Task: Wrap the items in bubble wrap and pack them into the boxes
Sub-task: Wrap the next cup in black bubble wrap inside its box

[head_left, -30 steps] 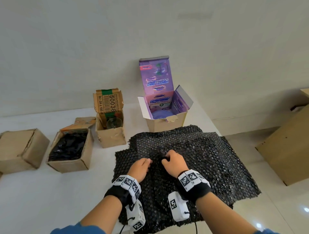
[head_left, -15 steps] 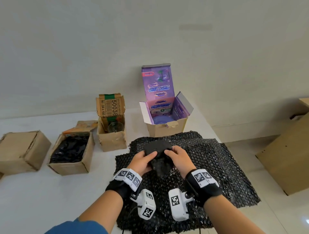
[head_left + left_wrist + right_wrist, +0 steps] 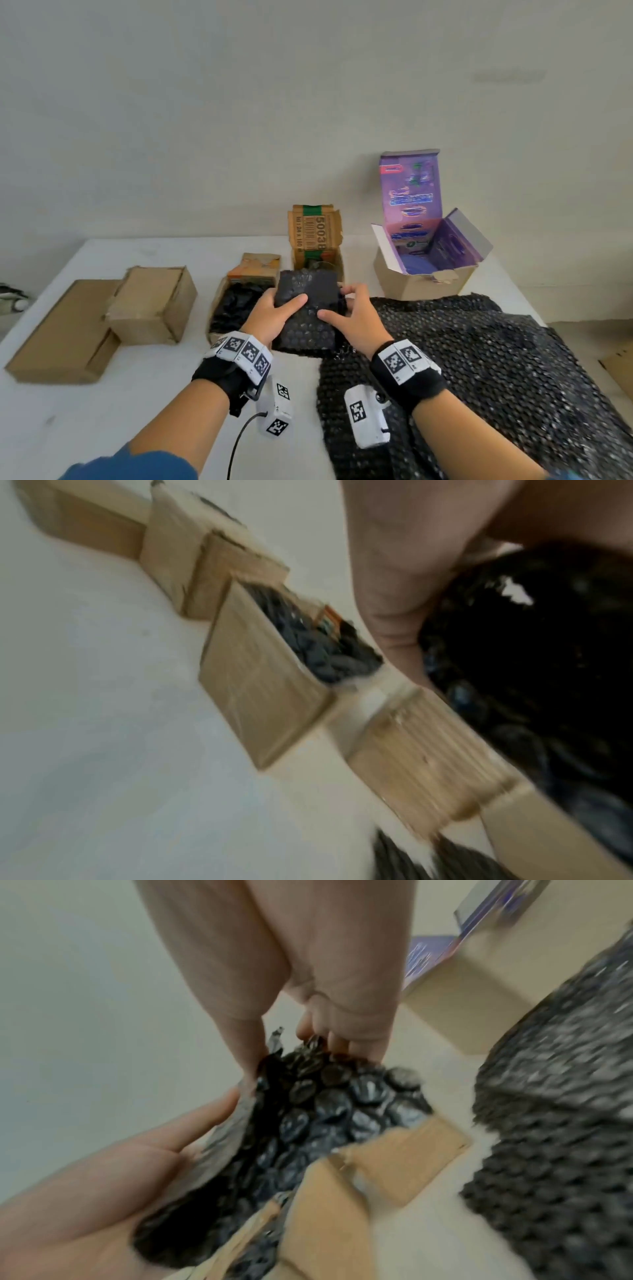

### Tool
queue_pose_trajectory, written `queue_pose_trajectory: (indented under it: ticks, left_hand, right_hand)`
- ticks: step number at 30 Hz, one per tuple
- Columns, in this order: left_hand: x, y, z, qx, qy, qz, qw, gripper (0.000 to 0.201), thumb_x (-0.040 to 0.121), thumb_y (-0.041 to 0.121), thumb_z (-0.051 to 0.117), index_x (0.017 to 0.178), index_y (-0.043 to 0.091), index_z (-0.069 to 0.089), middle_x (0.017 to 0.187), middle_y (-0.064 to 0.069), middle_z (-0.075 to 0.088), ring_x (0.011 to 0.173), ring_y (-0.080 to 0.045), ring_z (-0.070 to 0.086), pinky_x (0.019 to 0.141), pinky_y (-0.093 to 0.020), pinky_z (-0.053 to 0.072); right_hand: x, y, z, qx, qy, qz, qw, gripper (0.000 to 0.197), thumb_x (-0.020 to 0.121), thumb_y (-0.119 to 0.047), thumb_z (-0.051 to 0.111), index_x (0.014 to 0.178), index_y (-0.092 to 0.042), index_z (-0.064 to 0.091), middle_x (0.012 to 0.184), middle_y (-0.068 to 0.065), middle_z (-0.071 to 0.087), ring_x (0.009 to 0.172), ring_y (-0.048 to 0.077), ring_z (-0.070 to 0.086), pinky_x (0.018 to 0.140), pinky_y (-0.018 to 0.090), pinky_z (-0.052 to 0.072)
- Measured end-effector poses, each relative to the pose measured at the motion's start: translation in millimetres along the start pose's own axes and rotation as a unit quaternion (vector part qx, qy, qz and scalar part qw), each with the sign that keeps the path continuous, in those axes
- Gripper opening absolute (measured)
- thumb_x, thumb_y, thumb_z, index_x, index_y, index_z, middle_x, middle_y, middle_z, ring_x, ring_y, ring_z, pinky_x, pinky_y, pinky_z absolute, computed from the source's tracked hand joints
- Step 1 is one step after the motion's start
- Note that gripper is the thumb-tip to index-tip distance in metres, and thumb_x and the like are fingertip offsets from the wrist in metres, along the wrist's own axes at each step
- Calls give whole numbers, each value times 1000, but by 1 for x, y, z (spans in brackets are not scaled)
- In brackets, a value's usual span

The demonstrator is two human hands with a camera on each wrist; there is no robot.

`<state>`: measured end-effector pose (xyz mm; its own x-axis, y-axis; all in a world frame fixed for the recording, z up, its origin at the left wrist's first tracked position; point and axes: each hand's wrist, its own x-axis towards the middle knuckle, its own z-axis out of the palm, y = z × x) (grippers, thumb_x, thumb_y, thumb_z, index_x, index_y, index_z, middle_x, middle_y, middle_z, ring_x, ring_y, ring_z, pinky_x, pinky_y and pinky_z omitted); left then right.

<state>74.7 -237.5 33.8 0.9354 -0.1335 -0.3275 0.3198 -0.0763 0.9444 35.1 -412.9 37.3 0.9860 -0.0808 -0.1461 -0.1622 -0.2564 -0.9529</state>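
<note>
A bundle wrapped in black bubble wrap (image 3: pixel 306 308) is held up between both hands, in front of two open cardboard boxes. My left hand (image 3: pixel 278 312) grips its left side with the thumb across the top. My right hand (image 3: pixel 346 313) grips its right side, thumb on top and fingers at the far edge. In the right wrist view the bundle (image 3: pixel 325 1110) hangs over a torn cardboard flap (image 3: pixel 377 1164). The left wrist view shows the bundle (image 3: pixel 531 669) beside a box holding black wrap (image 3: pixel 274 683). What is inside the bundle is hidden.
An open box with black wrap inside (image 3: pixel 219 322) and an open box with a glass (image 3: pixel 317 253) stand behind the bundle. A purple-lined open box (image 3: pixel 424 284) is at the back right. Two shut boxes (image 3: pixel 150 308) lie left. A bubble wrap sheet (image 3: pixel 479 377) covers the table's right.
Both hands lifted the wrapped bundle off the bubble wrap sheet and carried it left and forward to the open boxes. The head view has swung left.
</note>
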Motion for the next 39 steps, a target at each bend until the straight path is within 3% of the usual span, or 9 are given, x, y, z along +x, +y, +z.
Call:
queue_pose_trajectory:
  ticks: [5,9,12,15,20,23,25,33,39]
  left_hand:
    - [25,6,-74,27,53,12,998,53,82,24,68,123,15,35,111,-7,57,93,-16,61,82,-36,54]
    - [35,-3,-116,204,31,81,975,56,84,1,65,123,21,31,111,-3,47,98,-14,55,77,-25,51]
    - [43,-10,-137,358,8,122,925,61,80,18,73,133,15,43,127,-6,41,117,-21,49,102,-30,42]
    - [44,-13,-144,481,-22,178,858,63,84,34,67,139,16,41,135,-2,35,123,-16,42,103,-23,35]
    - [44,-13,-153,626,-18,242,741,64,85,57,54,136,20,47,144,-3,24,130,-24,23,109,-38,30]
    - [45,-12,-157,672,-60,266,688,68,84,64,46,138,22,44,142,2,26,131,-20,20,110,-38,20]
    - [46,-13,-155,697,-79,266,661,70,87,64,41,143,22,35,145,3,28,135,-18,18,113,-40,10]
    - [57,-11,-146,754,-93,236,606,85,83,71,36,146,14,27,140,-1,39,138,-23,18,113,-52,-7]
    - [55,-1,-143,747,-125,261,598,83,85,66,41,145,10,27,152,-5,19,143,-23,5,115,-52,-10]
  right_hand:
    - [29,-27,74,-46,37,21,998,42,82,-21,72,104,-17,37,103,-2,49,95,16,52,79,29,48]
    - [51,-31,114,-134,70,7,989,32,83,-18,70,100,-19,43,97,-3,51,90,16,51,75,24,40]
    - [60,-30,135,-178,93,-13,980,21,84,-12,68,96,-18,53,98,-2,56,92,15,53,76,21,38]
    - [64,-26,148,-240,85,-22,967,22,87,-11,62,108,-15,59,113,2,58,108,18,53,89,21,40]
    - [53,-32,144,-462,56,-126,876,43,87,-28,62,128,-17,54,127,5,41,118,24,36,107,30,31]
    - [48,-38,133,-438,-59,-107,891,68,84,-27,68,143,-15,37,129,4,32,120,21,37,109,30,34]
    - [48,-43,134,-479,-125,-72,866,80,84,-24,69,149,-13,24,136,5,28,123,23,38,108,29,35]
    - [66,-41,159,-652,-158,-30,741,73,86,-25,66,141,1,27,136,17,35,124,33,37,102,39,36]
    - [66,-40,150,-682,-111,-67,720,77,78,-44,69,137,-5,39,138,13,31,126,31,32,105,44,31]
